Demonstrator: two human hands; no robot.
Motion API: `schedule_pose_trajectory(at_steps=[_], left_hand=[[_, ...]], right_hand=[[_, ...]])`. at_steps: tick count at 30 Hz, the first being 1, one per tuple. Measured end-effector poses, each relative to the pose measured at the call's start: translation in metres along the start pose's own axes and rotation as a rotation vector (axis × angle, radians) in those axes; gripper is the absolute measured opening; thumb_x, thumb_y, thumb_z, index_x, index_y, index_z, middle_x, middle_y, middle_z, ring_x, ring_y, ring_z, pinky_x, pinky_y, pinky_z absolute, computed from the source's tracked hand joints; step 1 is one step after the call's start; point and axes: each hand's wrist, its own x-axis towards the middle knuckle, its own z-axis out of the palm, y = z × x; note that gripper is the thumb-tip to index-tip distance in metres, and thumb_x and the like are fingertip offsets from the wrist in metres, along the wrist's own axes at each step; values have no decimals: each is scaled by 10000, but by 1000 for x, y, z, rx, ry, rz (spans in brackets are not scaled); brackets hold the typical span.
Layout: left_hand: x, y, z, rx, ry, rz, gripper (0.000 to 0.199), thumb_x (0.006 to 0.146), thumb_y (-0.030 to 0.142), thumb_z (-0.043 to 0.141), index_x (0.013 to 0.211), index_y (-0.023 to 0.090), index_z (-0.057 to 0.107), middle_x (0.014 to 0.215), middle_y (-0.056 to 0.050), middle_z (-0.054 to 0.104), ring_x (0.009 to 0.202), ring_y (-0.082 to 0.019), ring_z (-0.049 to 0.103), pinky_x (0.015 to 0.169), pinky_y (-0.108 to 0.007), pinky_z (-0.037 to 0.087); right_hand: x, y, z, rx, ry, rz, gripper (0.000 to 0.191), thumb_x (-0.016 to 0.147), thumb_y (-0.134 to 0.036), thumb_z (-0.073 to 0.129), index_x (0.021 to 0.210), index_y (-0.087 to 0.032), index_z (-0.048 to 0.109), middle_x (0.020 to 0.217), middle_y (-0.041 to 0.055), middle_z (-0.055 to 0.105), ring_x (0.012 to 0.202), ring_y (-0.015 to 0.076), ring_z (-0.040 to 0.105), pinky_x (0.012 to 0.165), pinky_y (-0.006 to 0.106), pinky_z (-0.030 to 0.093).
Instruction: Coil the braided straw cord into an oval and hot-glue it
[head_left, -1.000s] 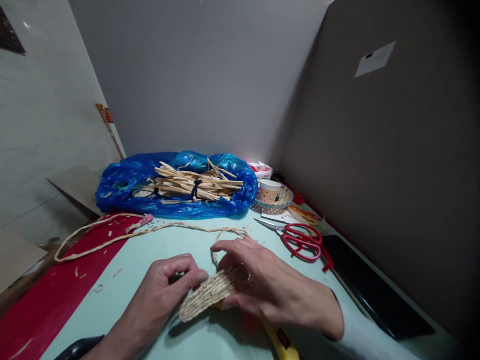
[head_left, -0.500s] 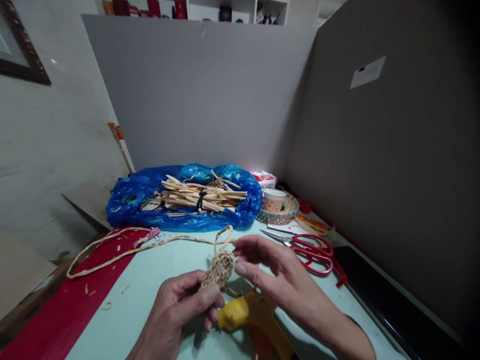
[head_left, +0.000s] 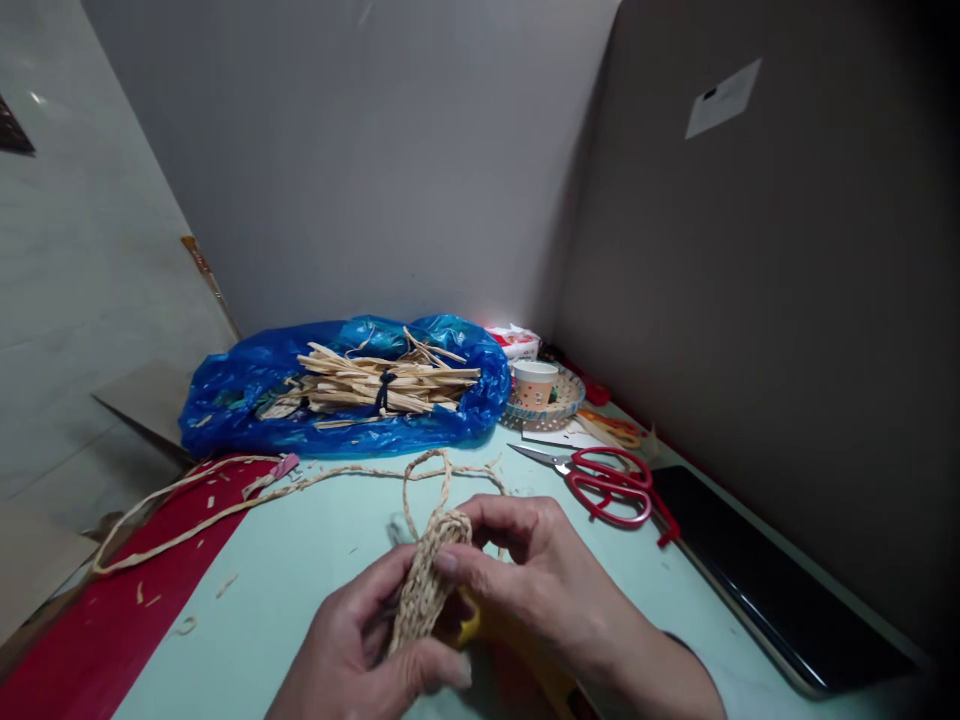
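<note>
A small woven straw piece [head_left: 424,585] stands tilted between my hands, a loop of straw cord [head_left: 426,460] rising from its top. My left hand [head_left: 360,635] grips its lower left side, thumb in front. With thumb and fingertips, my right hand [head_left: 525,565] pinches the upper right edge. From the loop, the long straw cord [head_left: 315,482] runs left across the table. Under my hands lies a yellow object [head_left: 517,650], mostly hidden, so its kind is unclear.
Behind the cord, a blue plastic bag [head_left: 225,400] holds a tied bundle of dry straw strips [head_left: 352,385]. At right are red-handled scissors [head_left: 607,485], a black phone-like slab [head_left: 772,590] and a paper cup [head_left: 534,385] in a woven tray [head_left: 574,395]. Grey panels [head_left: 375,180] enclose the back.
My right hand has closed on the woven piece's upper edge, where it was apart before. The piece has turned more upright. The view has tilted down and shifted slightly right.
</note>
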Motion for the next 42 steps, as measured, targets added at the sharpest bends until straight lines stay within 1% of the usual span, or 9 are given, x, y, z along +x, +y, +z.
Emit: schedule_pose_trajectory(at_steps=[2,5,10,17,22,26,29,33,42], left_hand=[[0,2,-1,17,52,29,371,585,179,792,943,252,727,845,16,749,788,-208,684,745,-277,533],[0,4,-5,127,159,160,215,688,322,787,869,254,695,761,24,717,719,-192,668,676,-256,539],[-3,7,-6,226,244,243,153,700,343,788,802,259,712,799,8,739,765,-216,693,715,-255,557],[-7,2,-13,467,287,425,60,706,346,768,750,315,793,742,22,764,720,-219,707,677,-254,555],[-10,-12,-21,608,416,540,129,730,386,770,853,421,786,861,109,806,898,-179,716,916,-225,500],[-7,-8,-21,599,349,624,186,759,315,745,883,453,764,858,143,790,783,-116,718,738,-144,525],[-5,-4,-19,534,328,609,219,779,294,718,911,464,761,863,149,791,766,-100,730,699,-121,529],[-6,-4,-20,461,281,606,196,810,294,700,930,438,760,827,135,781,742,-100,745,687,-117,539],[-13,-8,-16,487,252,859,306,851,86,668,972,345,776,854,60,736,774,-129,692,651,-195,546]], right_hand=[[0,2,-2,-44,11,-19,137,825,-255,709,744,-150,676,669,-28,566,644,120,492,612,241,397],[0,4,-3,-137,-21,-28,139,844,-265,715,772,-148,692,675,-34,563,669,124,493,627,243,394],[-4,-3,0,-231,-26,-135,167,883,-275,708,1013,-175,681,825,-16,633,768,141,572,709,250,456],[-9,-9,3,-89,11,-41,141,909,-277,668,872,-156,730,786,8,686,747,136,591,671,223,465],[-10,-5,4,35,18,-15,142,875,-294,717,838,-162,750,765,1,707,723,121,605,674,204,478],[-10,0,5,-119,53,-141,90,888,-231,686,933,-176,742,825,11,725,771,135,641,697,213,510],[-10,3,5,-179,86,-216,139,869,-197,703,1007,-199,684,843,-8,700,784,126,643,696,201,514],[-12,3,5,-203,115,-266,62,863,-202,708,904,-198,661,816,-13,682,757,115,629,667,185,503],[-14,9,8,-95,70,-275,95,853,-185,745,810,-198,661,789,-19,724,724,103,652,656,170,514]])
